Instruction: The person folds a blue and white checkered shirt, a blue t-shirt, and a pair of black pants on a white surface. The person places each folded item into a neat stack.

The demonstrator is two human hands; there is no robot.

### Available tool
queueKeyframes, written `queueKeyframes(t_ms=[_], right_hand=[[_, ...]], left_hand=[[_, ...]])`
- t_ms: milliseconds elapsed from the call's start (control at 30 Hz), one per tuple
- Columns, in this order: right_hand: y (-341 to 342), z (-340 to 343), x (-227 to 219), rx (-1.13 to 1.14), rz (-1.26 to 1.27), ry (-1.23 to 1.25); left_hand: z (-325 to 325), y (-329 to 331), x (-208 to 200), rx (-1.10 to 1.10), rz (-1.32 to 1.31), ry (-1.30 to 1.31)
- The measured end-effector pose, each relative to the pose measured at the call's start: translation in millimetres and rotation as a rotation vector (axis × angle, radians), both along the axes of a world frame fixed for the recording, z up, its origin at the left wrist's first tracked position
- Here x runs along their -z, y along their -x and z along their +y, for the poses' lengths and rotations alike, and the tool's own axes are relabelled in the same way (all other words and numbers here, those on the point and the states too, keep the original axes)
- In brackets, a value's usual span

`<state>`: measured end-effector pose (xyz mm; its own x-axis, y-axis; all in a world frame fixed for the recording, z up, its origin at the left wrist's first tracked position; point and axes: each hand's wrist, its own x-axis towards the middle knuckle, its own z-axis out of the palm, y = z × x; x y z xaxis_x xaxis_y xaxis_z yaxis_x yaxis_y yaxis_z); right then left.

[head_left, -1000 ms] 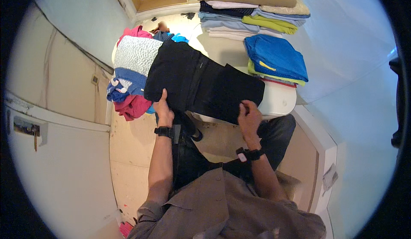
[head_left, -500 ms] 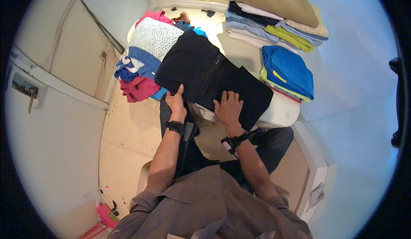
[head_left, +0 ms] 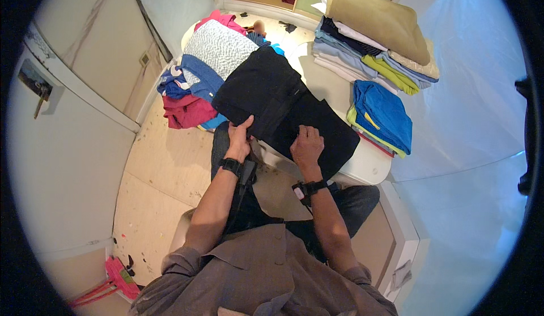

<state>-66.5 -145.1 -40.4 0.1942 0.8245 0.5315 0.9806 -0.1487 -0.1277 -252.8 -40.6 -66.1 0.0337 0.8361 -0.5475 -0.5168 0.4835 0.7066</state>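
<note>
Partly folded black trousers [head_left: 263,92] lie across the white table in front of me, with a waistband-like seam over the middle. My left hand [head_left: 239,139] grips their near edge, thumb on top and fingers hidden beneath the cloth. On the right part, my right hand [head_left: 307,147] has its fingers curled in against the black cloth, and they look closed on a bit of it. Left of the trousers sits a loose heap with a white textured cloth [head_left: 218,47], a blue cloth [head_left: 203,75] and a crimson cloth [head_left: 187,111].
On the right of the white table [head_left: 365,166] stands a tall stack of folded clothes, a tan one [head_left: 379,16] on top. A smaller pile, topped by a blue garment [head_left: 382,115], is nearer me. A white door [head_left: 73,163] is at left; a pink object [head_left: 120,276] lies lower left.
My right hand's fingers, spread flat on the trousers before, are now curled in. My left hand keeps its grip on the near edge. The view has shifted slightly.
</note>
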Motion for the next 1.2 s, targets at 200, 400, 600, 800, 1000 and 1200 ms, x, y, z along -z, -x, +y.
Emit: queueKeyframes(t_ms=[200,400,600,800,1000,1200], right_hand=[[4,3,4,-0.144,-0.024,0.027],[4,-4,6,-0.216,-0.039,0.053],[7,-16,-11,-0.277,0.179,-0.004],[-11,-53,-37,0.031,0.416,-0.242],[-60,-137,12,0.698,0.929,-0.310],[-74,-130,17,0.724,1.253,-0.192]], left_hand=[[4,-2,9,-0.030,0.001,0.007],[29,7,31,0.057,-0.536,0.065],[50,19,28,0.128,-0.548,0.071],[37,15,-16,-0.041,-0.183,0.001],[36,12,1,-0.089,-0.110,-0.114],[21,5,-12,-0.120,-0.089,-0.225]])
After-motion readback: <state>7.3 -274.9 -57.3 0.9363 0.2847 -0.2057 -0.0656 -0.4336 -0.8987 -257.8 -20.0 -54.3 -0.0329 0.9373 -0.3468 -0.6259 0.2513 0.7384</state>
